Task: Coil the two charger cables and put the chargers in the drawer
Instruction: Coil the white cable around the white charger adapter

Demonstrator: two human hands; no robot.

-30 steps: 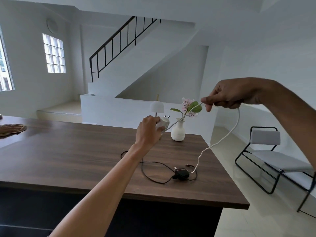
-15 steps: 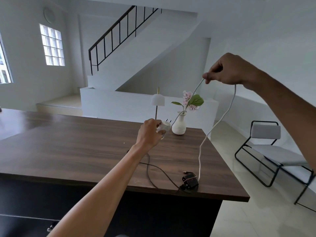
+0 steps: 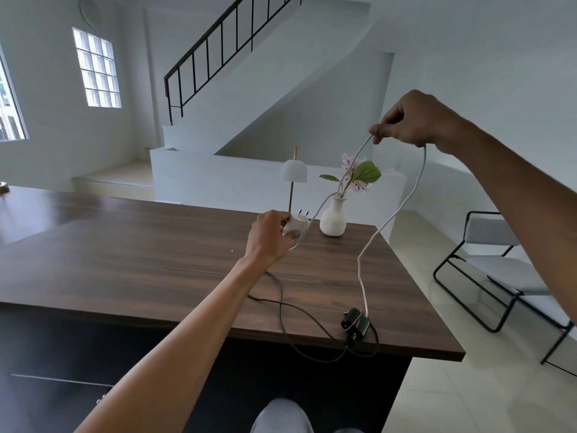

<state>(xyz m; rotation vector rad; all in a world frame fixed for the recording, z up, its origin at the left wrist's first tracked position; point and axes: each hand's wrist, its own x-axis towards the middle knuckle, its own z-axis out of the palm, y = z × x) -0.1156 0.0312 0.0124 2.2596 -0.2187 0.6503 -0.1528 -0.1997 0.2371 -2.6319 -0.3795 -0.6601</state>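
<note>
My left hand (image 3: 271, 235) grips the white charger (image 3: 296, 225) above the wooden table (image 3: 131, 257), its two pins pointing up. My right hand (image 3: 412, 120) is raised to the upper right and pinches the white cable (image 3: 396, 214), which runs from the charger up to my fingers, then hangs down in a long loop to the table near the black charger (image 3: 356, 323). The black charger lies close to the table's front right edge. Its black cable (image 3: 287, 310) lies loose, and part of it hangs over the edge. A dark drawer front (image 3: 59, 398) shows below the table, shut.
A white vase with a pink flower (image 3: 333, 218) and a small lamp (image 3: 293, 179) stand at the table's far edge, just behind my left hand. A black-framed chair (image 3: 499, 270) sits on the floor to the right. A staircase rises behind.
My right hand rose with the white cable, then came down a little. The black charger and its cable appear nearer the table's front edge as the view shifted. My left hand kept its hold.
</note>
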